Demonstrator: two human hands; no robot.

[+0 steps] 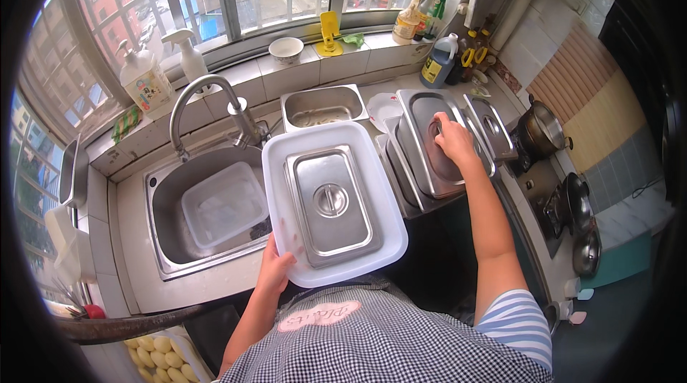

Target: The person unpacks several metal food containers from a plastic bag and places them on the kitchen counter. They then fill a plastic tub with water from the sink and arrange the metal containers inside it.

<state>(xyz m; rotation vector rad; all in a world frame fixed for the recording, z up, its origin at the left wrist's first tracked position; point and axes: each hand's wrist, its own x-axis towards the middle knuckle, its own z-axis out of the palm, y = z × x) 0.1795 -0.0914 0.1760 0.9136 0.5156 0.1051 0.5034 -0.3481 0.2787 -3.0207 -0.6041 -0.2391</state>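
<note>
My left hand (277,267) grips the lower left edge of a translucent white plastic tub (386,232), held in front of my apron. Inside the tub lies a rectangular stainless steel lid (351,211) with a round recessed handle. On the right, my right hand (455,138) has its fingers on the recessed handle of a larger steel lid (421,114), which rests over stacked steel pans (410,179). A smaller steel lid (491,128) lies just right of the stack. Behind the tub stands a shallow steel pan (322,106) with some liquid in it.
A plastic tub (223,206) sits in the sink (166,232) under a curved faucet (201,82). Bottles, a bowl (286,50) and a yellow stand (329,34) line the sill. Pots stand on the stove (536,195) at right. Peeled potatoes (161,356) fill a container at lower left.
</note>
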